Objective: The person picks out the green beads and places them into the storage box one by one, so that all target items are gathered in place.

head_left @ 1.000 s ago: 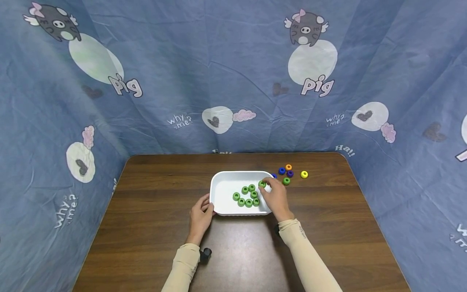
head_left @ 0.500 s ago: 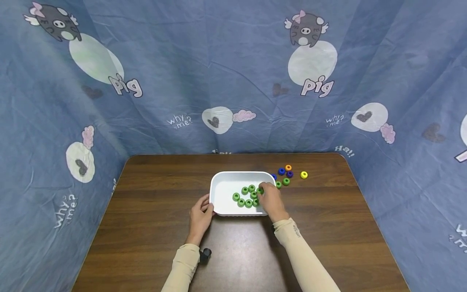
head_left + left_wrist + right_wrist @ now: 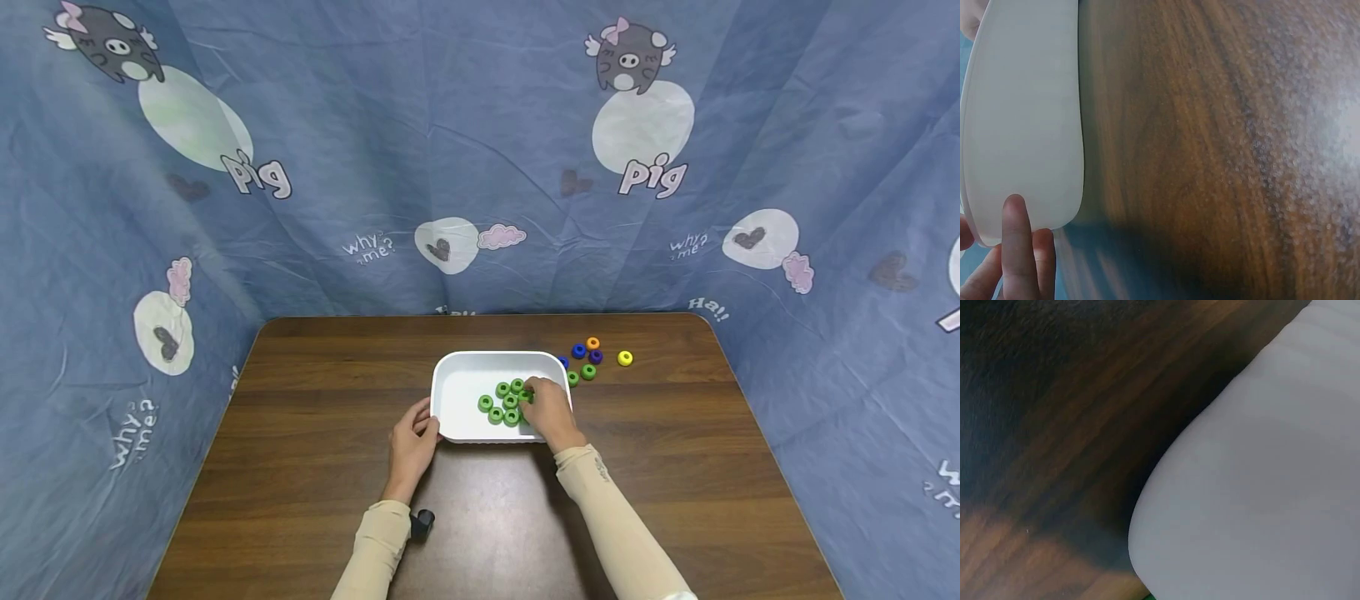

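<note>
A white plastic tray [image 3: 457, 400] sits on the table with several green beads [image 3: 496, 415] inside, each with a round hole. My left hand [image 3: 412, 450] grips the tray's near left corner. In the left wrist view, one finger [image 3: 1017, 244] lies along the tray's outer wall. Reaching over the right rim, my right hand [image 3: 551, 414] pinches one green bead [image 3: 526, 396] low among the others, and its fingers partly hide the beads beneath. The right wrist view shows the tray's wall [image 3: 1260, 475], with the right hand out of sight.
Right of the tray lie two green beads [image 3: 588, 372], two blue ones [image 3: 578, 351], a purple bead [image 3: 596, 357], an orange bead [image 3: 593, 342] and a yellow bead [image 3: 626, 358]. A patterned blue curtain [image 3: 480, 167] stands behind the brown wooden table [image 3: 322, 400].
My right hand has moved left and toward me with the pinched green bead. One bead in the tray has shifted left. The left hand and tray have stayed put.
</note>
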`<state>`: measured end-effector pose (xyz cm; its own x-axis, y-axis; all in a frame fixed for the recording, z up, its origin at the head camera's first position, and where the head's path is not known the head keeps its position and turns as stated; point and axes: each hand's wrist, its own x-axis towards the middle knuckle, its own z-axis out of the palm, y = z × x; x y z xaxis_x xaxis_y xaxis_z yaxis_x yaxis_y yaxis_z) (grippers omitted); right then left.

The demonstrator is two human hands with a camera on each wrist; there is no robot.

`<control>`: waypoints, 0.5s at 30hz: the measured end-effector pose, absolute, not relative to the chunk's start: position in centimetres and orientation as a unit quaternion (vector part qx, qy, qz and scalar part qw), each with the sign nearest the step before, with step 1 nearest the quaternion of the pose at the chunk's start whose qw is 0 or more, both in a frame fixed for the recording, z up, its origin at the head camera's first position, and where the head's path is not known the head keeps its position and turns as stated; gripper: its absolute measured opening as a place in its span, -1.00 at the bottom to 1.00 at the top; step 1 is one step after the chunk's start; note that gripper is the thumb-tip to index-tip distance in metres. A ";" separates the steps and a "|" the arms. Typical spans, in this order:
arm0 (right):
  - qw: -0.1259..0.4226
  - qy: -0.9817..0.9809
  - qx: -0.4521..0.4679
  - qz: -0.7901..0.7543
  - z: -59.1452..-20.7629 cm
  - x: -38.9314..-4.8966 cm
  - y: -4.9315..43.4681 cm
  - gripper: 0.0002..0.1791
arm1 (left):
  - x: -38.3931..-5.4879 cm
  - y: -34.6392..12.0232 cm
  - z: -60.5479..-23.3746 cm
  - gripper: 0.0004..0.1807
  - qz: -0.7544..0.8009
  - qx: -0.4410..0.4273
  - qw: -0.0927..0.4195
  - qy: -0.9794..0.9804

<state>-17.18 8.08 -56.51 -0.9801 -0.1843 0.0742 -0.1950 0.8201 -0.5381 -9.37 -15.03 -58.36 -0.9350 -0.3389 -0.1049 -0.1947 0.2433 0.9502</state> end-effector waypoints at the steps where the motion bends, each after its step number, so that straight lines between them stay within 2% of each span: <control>1: 0.006 -0.954 0.098 0.285 -56.5 -17.2 8.0 -0.69 | -9.4 -15.0 -58.3 -0.53 -0.591 0.170 0.061 -0.786; 15: -0.005 -0.958 0.099 0.268 -56.9 -17.5 7.7 -0.76 | -9.3 -15.0 -58.3 -0.53 -0.589 0.172 0.063 -0.787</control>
<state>-17.48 7.68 -56.88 -0.9804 -0.1920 0.0440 -0.1870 0.8371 -0.5142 -9.29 -14.97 -58.26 -0.9328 -0.3452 -0.1039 -0.1967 0.2459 0.9491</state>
